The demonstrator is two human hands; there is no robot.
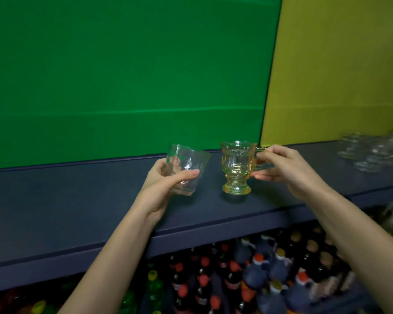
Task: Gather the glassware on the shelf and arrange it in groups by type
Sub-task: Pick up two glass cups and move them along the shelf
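Note:
My left hand [166, 181] grips a clear glass tumbler [186, 165], tilted and held just above the dark blue shelf [77, 207]. To its right stands an amber footed glass mug [236, 167], upright with its base on the shelf. My right hand [281, 168] holds this mug by its handle, fingers pinched around it. A blurred cluster of clear glassware [377, 150] sits at the far right end of the same shelf.
A green panel [123, 75] and a yellow panel [338, 69] form the wall behind the shelf. Below the shelf's front edge stand several capped bottles [247, 279] packed closely, dark ones in the middle and green ones to the left.

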